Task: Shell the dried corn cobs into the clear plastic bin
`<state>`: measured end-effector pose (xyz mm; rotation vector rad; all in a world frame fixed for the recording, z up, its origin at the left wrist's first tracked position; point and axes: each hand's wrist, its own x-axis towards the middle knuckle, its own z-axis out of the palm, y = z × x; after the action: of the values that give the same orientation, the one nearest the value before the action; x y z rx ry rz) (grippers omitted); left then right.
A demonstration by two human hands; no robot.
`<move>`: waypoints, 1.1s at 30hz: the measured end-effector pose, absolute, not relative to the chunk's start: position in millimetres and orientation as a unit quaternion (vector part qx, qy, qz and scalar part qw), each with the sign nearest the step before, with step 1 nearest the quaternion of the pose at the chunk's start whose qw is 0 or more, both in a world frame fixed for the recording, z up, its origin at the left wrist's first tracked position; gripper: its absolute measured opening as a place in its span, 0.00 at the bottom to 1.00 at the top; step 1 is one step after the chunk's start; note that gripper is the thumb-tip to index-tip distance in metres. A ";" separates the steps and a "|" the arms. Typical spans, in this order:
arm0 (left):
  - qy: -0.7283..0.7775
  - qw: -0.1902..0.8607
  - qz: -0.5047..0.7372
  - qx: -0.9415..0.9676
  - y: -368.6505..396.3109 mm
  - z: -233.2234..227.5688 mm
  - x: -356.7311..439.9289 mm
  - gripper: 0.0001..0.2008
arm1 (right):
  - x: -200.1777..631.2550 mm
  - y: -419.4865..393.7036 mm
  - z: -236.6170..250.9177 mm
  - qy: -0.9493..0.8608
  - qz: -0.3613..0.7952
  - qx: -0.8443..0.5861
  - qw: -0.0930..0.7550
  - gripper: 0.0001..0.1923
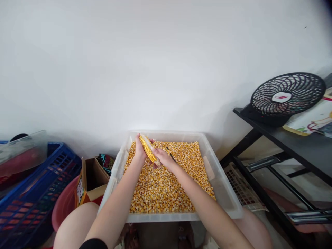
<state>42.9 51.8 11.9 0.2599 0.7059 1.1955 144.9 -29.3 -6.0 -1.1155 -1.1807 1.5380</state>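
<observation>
A: Both hands closed around one yellow corn cob (148,148), half covered with kernels. Left hand (140,149) wrapped on the far upper end, right hand (161,158) clasped on the near lower end.

B: And held where, seen from the clear rectangular plastic tub (223,193)?

A: Just above the tub's far left part, tilted, upper end toward the tub's back wall. Probably kept over the tub so that loosened grains drop inside and not on the floor.

B: Inside the tub?

A: Filled with loose yellow corn kernels (163,186), nearly to the rim. Also a thin dark stick-like thing (171,154) lying on the kernels, just right of the cob; impossible to say what exactly.

B: Around the tub?

A: Tub resting on the knees, so hands reach it easily. Left of the tub, an open brown cardboard box (92,178), then a pink round basin (63,205) and a blue plastic lattice crate (33,200). Right of the tub, a black metal table (298,141) with a small black round fan (286,93) on top.
</observation>
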 end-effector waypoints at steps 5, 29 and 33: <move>0.309 0.758 0.560 0.130 57.0 10.3 35.5 0.20 | 141.6 -27.8 -12.1 -0.445 0.624 -0.460 0.449 0.19; 0.277 0.773 0.546 0.166 47.9 23.6 35.5 0.18 | 137.9 -30.2 -11.6 -0.493 0.583 -0.464 0.449 0.24; 0.269 0.784 0.536 0.160 46.4 22.0 36.3 0.18 | 140.9 -25.6 -18.6 -0.520 0.514 -0.482 0.484 0.23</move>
<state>36.3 46.4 22.0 0.3444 0.5797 1.1575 140.9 -25.6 -18.6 -1.1739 -1.2656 1.2513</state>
